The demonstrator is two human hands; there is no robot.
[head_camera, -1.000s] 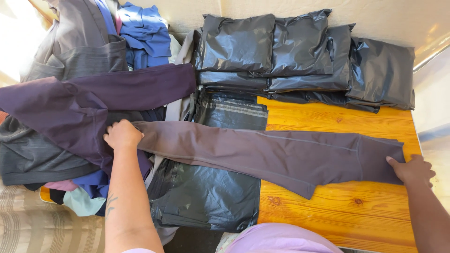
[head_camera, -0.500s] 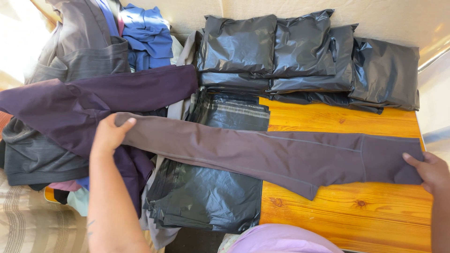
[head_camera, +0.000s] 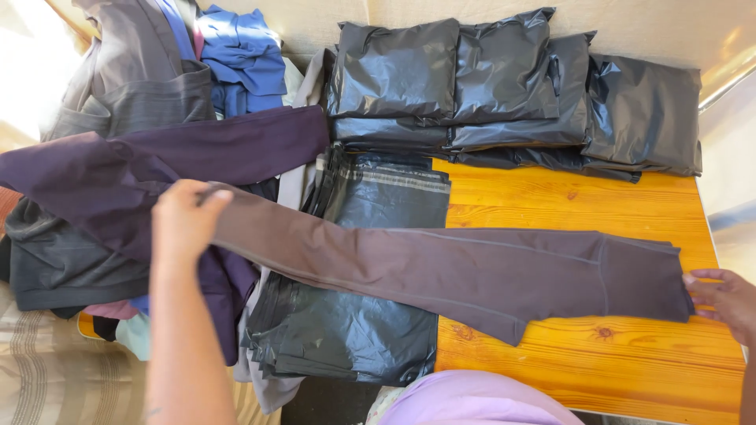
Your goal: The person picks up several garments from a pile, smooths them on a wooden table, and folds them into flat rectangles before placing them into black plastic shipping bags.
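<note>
One pair of brown leggings (head_camera: pixel 472 271) is stretched left to right across the desk (head_camera: pixel 567 197), waistband to the right, folded leg ends to the left. Its fabric is smooth, matte and seamed. The left hand (head_camera: pixel 185 220) is closed in a grip on the leg ends; the right hand (head_camera: pixel 724 299) pinches the waistband. Flat black plastic bags (head_camera: pixel 354 330) lie beneath, filled black packages (head_camera: pixel 512 79) behind, piled clothes (head_camera: pixel 118 157) to the left.
</note>
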